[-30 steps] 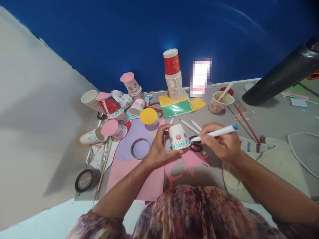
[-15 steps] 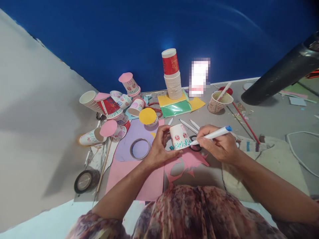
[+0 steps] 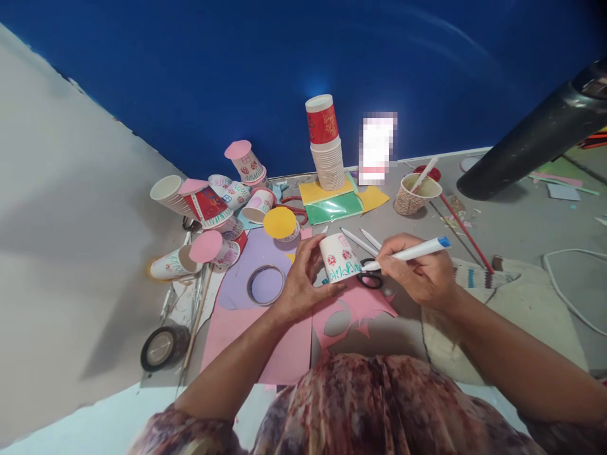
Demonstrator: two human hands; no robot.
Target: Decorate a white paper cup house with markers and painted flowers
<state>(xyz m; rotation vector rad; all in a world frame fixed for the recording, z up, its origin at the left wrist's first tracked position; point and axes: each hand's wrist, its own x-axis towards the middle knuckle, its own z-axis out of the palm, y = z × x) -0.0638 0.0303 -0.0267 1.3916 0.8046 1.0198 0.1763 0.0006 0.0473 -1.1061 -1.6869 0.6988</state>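
Observation:
My left hand (image 3: 306, 278) is closed round a white paper cup (image 3: 337, 253), holding it tilted over the pink paper scraps (image 3: 353, 303). The cup carries red flower drawings, a pink window and green grass-like strokes along its lower edge. In my right hand (image 3: 420, 272) is a white marker (image 3: 412, 251) with a blue end. Its tip is at the cup's lower right side, by the green strokes. Black-handled scissors (image 3: 372, 280) lie just behind the tip, partly hidden. Several more markers (image 3: 358, 240) lie beyond the cup.
Decorated paper cups (image 3: 246, 167) with paper tops crowd the left. A tall cup stack (image 3: 327, 164) stands at the back on coloured sheets. A tape roll (image 3: 265, 284) lies on purple paper. Right are a brush cup (image 3: 415, 196), a cloth bag (image 3: 512, 322) and a black pipe (image 3: 521, 133).
The cup has turned slightly in my left hand, its flowers shifting left. More green strokes show along its edge. The marker tip has moved up slightly.

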